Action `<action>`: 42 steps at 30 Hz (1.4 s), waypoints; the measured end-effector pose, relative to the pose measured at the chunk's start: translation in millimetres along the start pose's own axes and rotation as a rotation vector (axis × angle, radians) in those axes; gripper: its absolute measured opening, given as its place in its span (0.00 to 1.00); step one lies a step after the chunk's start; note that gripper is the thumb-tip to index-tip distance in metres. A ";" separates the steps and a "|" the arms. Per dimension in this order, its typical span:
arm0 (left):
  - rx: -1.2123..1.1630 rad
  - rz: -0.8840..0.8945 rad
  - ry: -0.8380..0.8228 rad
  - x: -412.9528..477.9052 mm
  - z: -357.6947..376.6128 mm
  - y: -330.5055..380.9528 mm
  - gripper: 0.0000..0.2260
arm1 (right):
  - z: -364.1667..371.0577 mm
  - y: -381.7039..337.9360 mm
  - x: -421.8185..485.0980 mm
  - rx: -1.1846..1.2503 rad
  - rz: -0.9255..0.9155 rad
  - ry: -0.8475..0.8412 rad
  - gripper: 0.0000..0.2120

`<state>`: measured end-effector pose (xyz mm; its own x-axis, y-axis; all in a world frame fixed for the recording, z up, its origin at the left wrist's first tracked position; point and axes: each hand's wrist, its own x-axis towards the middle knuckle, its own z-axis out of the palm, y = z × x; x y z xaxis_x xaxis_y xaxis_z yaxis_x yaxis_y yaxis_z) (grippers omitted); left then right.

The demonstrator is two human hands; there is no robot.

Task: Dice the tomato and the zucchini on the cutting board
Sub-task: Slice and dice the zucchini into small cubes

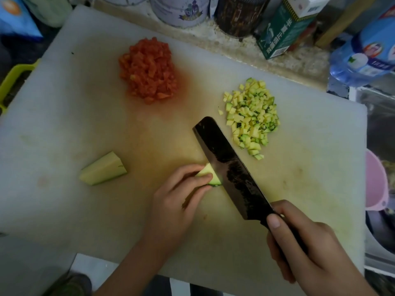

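Note:
A large white cutting board (64, 124) fills the view. On its far middle lies a heap of diced tomato (148, 70). To the right is a pile of diced zucchini (251, 118). A whole zucchini wedge (103, 169) lies at the left. My left hand (181, 195) pinches a small zucchini piece (208, 174) against the board. My right hand (303, 242) grips the handle of a dark cleaver (228, 167), whose blade stands against the right end of that piece.
Tins (181, 9), a dark jar (237, 16) and a green carton (286, 28) line the far edge of the board. A blue plastic package (367, 52) sits at the right, a pink bowl (376, 182) beyond the board's right edge, a yellow-green handle (12, 75) at the left.

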<state>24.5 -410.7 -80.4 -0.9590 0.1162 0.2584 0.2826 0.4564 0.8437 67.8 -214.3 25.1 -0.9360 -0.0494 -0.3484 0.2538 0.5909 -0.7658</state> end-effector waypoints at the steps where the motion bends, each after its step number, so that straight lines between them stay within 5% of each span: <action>1: -0.004 -0.005 0.001 0.1 0.0 0.4 0.09 | -0.9 1.2 0.6 -0.010 -0.015 -0.002 0.14; 16: -0.003 0.003 0.026 -0.3 0.8 -2.9 0.07 | -6.2 -1.3 5.0 -0.139 -0.063 -0.020 0.19; 22: 0.013 0.007 0.031 -2.5 1.5 -1.1 0.08 | 4.9 -16.2 1.2 -0.540 -0.131 -0.029 0.16; 35: 0.012 0.031 0.024 -0.3 0.1 -0.3 0.06 | 18.3 5.0 7.9 -0.517 -0.083 -0.191 0.08; 42: 0.027 0.021 0.033 -0.3 0.5 -1.7 0.08 | 28.4 6.5 33.3 -0.352 -0.123 -0.110 0.13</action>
<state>24.3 -411.1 -82.2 -0.9516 0.0970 0.2917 0.3016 0.4779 0.8250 45.2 -235.0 -6.8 -0.9177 -0.2117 -0.3362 0.0247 0.8142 -0.5800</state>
